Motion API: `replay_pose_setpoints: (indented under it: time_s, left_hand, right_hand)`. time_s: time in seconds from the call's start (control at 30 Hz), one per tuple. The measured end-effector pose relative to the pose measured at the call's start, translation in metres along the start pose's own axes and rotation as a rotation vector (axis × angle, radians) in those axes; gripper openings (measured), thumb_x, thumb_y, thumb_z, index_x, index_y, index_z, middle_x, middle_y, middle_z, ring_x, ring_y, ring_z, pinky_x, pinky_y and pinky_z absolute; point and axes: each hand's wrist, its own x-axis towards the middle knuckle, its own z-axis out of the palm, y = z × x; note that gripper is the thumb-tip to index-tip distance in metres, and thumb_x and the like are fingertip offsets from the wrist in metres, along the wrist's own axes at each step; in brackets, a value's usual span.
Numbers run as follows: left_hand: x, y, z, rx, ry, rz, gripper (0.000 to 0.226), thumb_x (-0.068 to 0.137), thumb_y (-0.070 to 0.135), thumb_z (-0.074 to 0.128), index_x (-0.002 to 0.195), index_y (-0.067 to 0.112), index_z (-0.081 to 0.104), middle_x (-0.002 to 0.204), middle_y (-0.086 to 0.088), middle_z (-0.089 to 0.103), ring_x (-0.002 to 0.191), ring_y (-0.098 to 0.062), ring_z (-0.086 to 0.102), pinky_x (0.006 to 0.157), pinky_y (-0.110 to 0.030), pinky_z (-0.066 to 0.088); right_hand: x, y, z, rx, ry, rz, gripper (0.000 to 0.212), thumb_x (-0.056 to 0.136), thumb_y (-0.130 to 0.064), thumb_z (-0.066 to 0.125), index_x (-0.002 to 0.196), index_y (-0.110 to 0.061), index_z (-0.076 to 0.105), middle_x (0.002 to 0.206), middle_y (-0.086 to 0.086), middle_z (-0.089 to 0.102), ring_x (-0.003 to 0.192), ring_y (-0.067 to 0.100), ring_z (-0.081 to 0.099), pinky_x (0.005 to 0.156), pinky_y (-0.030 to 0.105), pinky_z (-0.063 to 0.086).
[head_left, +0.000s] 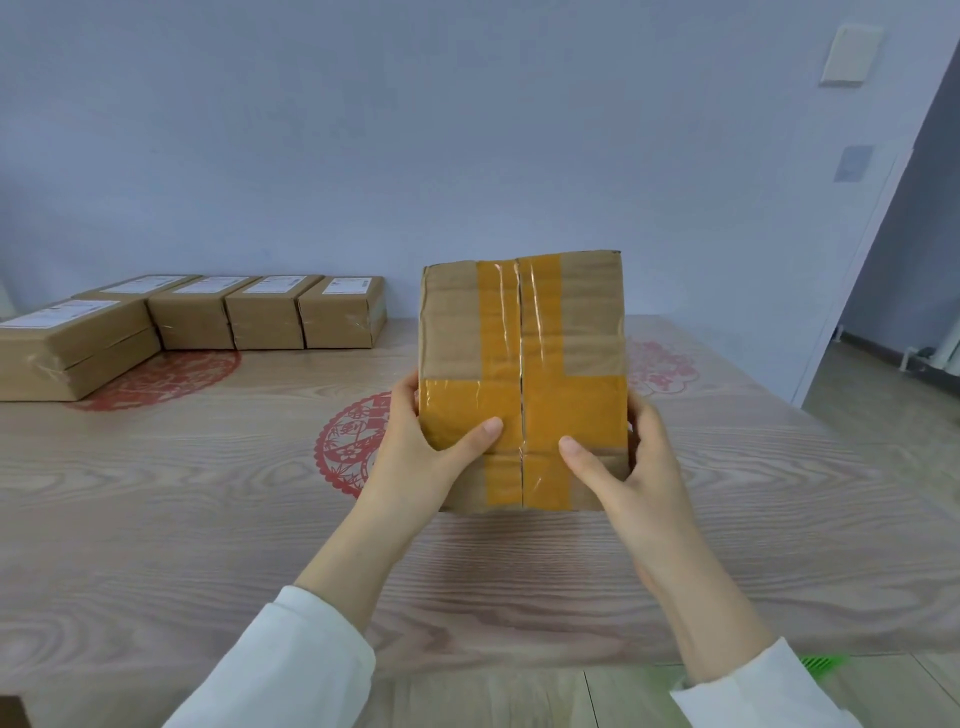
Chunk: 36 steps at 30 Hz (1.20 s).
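Gripping a taped cardboard box (524, 364) from both sides, the left hand (415, 447) and right hand (631, 470) hold it upright above the wooden table (208, 519), thumbs pressed on its yellow tape. Far beyond the left hand, a row of smaller labelled boxes (267, 312) lines the wall. A red paper-cut pattern (348, 441) lies just behind the left hand.

Left hand (415, 449) and right hand (631, 467) raised ahead, gripping, thumbs toward the wearer.
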Motion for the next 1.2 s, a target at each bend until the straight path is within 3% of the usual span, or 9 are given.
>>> replay_pose_setpoints:
  time_s: [0.17, 0.33, 0.43, 0.6, 0.77, 0.87, 0.97, 1.1, 1.2]
  left_hand:
    - [-0.004, -0.002, 0.004, 0.043, -0.003, 0.035, 0.091, 0.061, 0.037, 0.077, 0.134, 0.035, 0.023, 0.120, 0.017, 0.046, 0.104, 0.001, 0.051, 0.074, -0.015, 0.048]
    - [-0.004, -0.001, 0.004, 0.009, 0.055, 0.039, 0.093, 0.054, 0.045, 0.076, 0.135, 0.034, 0.030, 0.122, 0.013, 0.053, 0.109, -0.004, 0.055, 0.079, -0.018, 0.049]
    - [-0.007, -0.001, 0.007, 0.040, 0.025, 0.053, 0.084, 0.054, 0.044, 0.077, 0.125, 0.037, 0.032, 0.119, 0.015, 0.054, 0.107, 0.000, 0.054, 0.077, -0.017, 0.049]
    - [-0.005, 0.009, 0.008, 0.036, 0.051, 0.048, 0.077, 0.057, 0.044, 0.076, 0.118, 0.031, 0.032, 0.108, 0.019, 0.051, 0.095, 0.006, 0.052, 0.071, -0.015, 0.046]
    - [-0.006, 0.003, 0.007, 0.091, 0.060, 0.062, 0.069, 0.065, 0.035, 0.080, 0.116, 0.025, 0.036, 0.107, 0.016, 0.052, 0.096, 0.005, 0.053, 0.072, -0.015, 0.047]
    - [-0.008, 0.005, 0.010, 0.069, 0.057, 0.075, 0.083, 0.061, 0.041, 0.078, 0.127, 0.031, 0.028, 0.109, 0.024, 0.046, 0.095, 0.015, 0.050, 0.069, -0.007, 0.046]
    - [-0.006, 0.009, 0.009, 0.023, 0.078, 0.136, 0.090, 0.057, 0.046, 0.074, 0.134, 0.032, 0.029, 0.113, 0.023, 0.049, 0.089, 0.026, 0.050, 0.069, 0.001, 0.044]
    - [-0.007, 0.006, 0.008, 0.034, 0.049, 0.155, 0.069, 0.059, 0.044, 0.074, 0.119, 0.033, 0.041, 0.113, 0.015, 0.056, 0.092, 0.020, 0.053, 0.070, -0.002, 0.045]
    - [-0.009, 0.005, 0.009, 0.055, 0.028, 0.160, 0.061, 0.059, 0.043, 0.074, 0.109, 0.036, 0.040, 0.108, 0.019, 0.055, 0.090, 0.022, 0.052, 0.070, -0.002, 0.044]
  right_hand:
    - [0.001, 0.001, 0.004, -0.008, 0.064, 0.004, 0.073, 0.079, -0.027, 0.073, 0.137, -0.029, 0.028, 0.113, -0.021, 0.052, 0.096, -0.007, 0.055, 0.067, 0.012, 0.051]
    - [0.001, -0.003, 0.003, -0.032, 0.038, -0.011, 0.076, 0.077, -0.026, 0.075, 0.136, -0.035, 0.028, 0.116, -0.023, 0.049, 0.100, -0.010, 0.052, 0.068, 0.009, 0.049]
    - [0.004, -0.002, 0.002, -0.041, 0.068, -0.014, 0.076, 0.077, -0.033, 0.074, 0.138, -0.033, 0.031, 0.131, -0.011, 0.050, 0.113, 0.001, 0.052, 0.080, 0.014, 0.044]
    - [0.001, -0.003, 0.004, -0.041, 0.089, -0.050, 0.075, 0.076, -0.025, 0.077, 0.136, -0.029, 0.032, 0.123, -0.013, 0.053, 0.101, -0.009, 0.053, 0.069, 0.008, 0.048]
    - [0.002, -0.008, 0.004, -0.019, 0.122, -0.021, 0.065, 0.065, -0.045, 0.074, 0.116, -0.028, 0.037, 0.115, -0.007, 0.055, 0.100, -0.002, 0.056, 0.084, 0.025, 0.049]
    - [0.003, -0.012, 0.003, -0.066, 0.152, -0.055, 0.051, 0.073, -0.033, 0.076, 0.107, -0.025, 0.040, 0.100, -0.012, 0.057, 0.081, -0.013, 0.057, 0.068, 0.010, 0.046]
    - [0.002, -0.010, 0.001, -0.086, 0.157, -0.082, 0.050, 0.074, -0.027, 0.077, 0.107, -0.022, 0.039, 0.098, -0.012, 0.057, 0.076, -0.018, 0.055, 0.062, 0.003, 0.044]
    - [0.000, -0.015, -0.001, -0.022, 0.079, -0.102, 0.067, 0.069, -0.033, 0.075, 0.124, -0.028, 0.036, 0.110, -0.017, 0.056, 0.085, -0.022, 0.055, 0.065, -0.001, 0.042]
    - [0.004, -0.020, -0.001, 0.013, 0.076, -0.120, 0.067, 0.061, -0.041, 0.071, 0.119, -0.036, 0.039, 0.110, -0.017, 0.059, 0.089, -0.018, 0.057, 0.070, 0.000, 0.043]
